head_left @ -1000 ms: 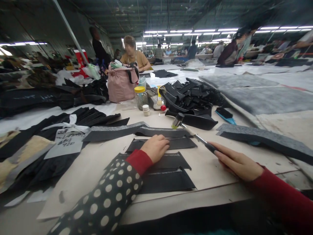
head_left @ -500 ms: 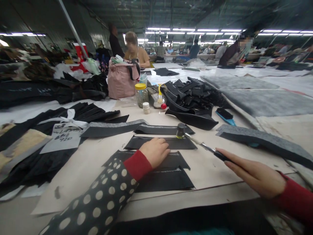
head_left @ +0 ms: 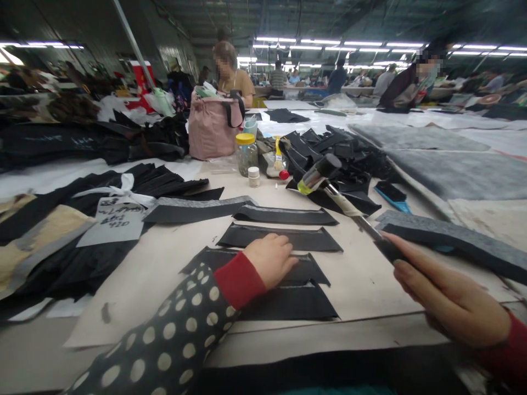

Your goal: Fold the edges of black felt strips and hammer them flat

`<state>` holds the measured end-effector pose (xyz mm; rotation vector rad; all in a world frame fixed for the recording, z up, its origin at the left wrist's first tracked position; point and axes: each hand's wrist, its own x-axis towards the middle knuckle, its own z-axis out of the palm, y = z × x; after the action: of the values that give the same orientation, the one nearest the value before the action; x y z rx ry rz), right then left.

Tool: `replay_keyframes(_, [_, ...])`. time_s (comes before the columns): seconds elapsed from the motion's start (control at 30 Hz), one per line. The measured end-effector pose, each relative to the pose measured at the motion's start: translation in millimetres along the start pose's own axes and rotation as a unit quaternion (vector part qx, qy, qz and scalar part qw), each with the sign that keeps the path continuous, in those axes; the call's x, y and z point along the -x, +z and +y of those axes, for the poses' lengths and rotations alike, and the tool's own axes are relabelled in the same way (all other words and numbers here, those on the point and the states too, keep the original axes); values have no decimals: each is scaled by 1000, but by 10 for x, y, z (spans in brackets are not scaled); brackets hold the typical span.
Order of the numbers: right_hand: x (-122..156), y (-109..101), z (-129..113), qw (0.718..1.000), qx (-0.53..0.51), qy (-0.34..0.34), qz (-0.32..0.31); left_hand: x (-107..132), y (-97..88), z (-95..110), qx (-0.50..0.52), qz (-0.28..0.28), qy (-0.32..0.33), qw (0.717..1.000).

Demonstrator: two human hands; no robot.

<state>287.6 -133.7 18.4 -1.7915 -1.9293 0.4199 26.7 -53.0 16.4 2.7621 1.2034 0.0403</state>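
1. Here, I work at a long factory cutting table (head_left: pixel 135 312) laid with black cloth strips, a heap of cut black pieces (head_left: pixel 329 151) beyond them.
2. My left hand (head_left: pixel 269 260) lies open and flat on a black strip (head_left: pixel 308 269), pinning it; a slip of that hand could let the strip shift.
3. My right hand (head_left: pixel 450 296) closes narrow around the handle (head_left: pixel 343 203) of a small hammer, whose head (head_left: pixel 320 174) is raised above the table; a misjudged swing could strike my left fingers or the neighbouring strip (head_left: pixel 280 238).
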Motion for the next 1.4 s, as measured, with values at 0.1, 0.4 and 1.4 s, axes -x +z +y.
replay_keyframes(0.1, [-17, 76, -21, 999, 19, -25, -39, 17, -12, 12, -1, -6, 1, 1000])
replay_keyframes(0.4, [-172, 140, 33, 993, 55, -87, -49, 70, 5, 13, 2, 8, 9, 1000])
replay_keyframes(1.4, [-595, 448, -488, 978, 96, -168, -80, 120, 56, 43, 7, 20, 11, 1000])
